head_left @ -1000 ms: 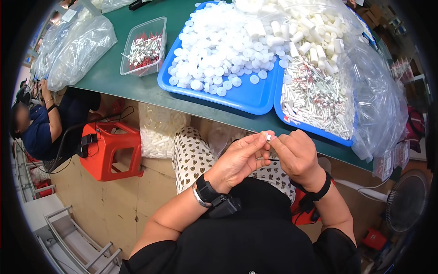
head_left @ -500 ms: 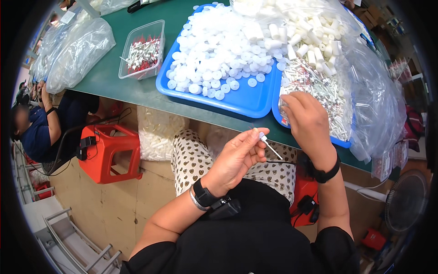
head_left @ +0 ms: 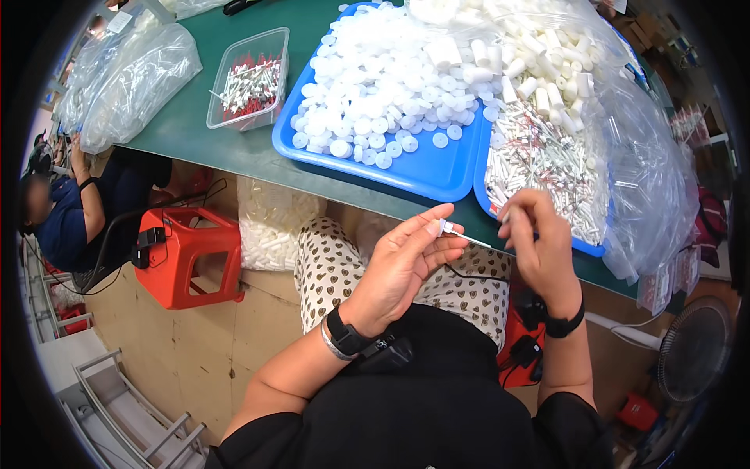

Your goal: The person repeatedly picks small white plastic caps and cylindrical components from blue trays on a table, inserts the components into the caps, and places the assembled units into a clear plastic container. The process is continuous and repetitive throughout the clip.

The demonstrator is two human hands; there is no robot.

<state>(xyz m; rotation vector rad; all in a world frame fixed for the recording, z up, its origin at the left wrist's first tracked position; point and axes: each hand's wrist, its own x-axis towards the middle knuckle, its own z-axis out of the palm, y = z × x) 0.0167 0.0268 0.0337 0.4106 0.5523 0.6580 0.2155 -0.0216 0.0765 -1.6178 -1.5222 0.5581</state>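
Observation:
My left hand point(head_left: 400, 270) pinches a thin white rod with a small white head point(head_left: 447, 227) between thumb and forefinger, its other fingers spread below. The rod's thin end points right, toward my right hand point(head_left: 545, 254). That hand is at the near edge of a blue tray point(head_left: 478, 184) heaped with small white-and-red rod parts point(head_left: 539, 156). Its thumb and forefinger are drawn together and slightly blurred; whatever is between them is too small to make out.
Left of it stands another blue tray point(head_left: 441, 186) with many translucent discs point(head_left: 375, 86). White foam-like cylinders point(head_left: 547, 66) lie behind the rod parts. A clear tub point(head_left: 262, 119) of red-and-white parts, plastic bags point(head_left: 141, 86), a red stool point(head_left: 183, 270) and a seated person point(head_left: 66, 219) are leftward.
My right hand has come back from the pile of rod parts toward my left hand. The rod in my left hand has tilted closer to level.

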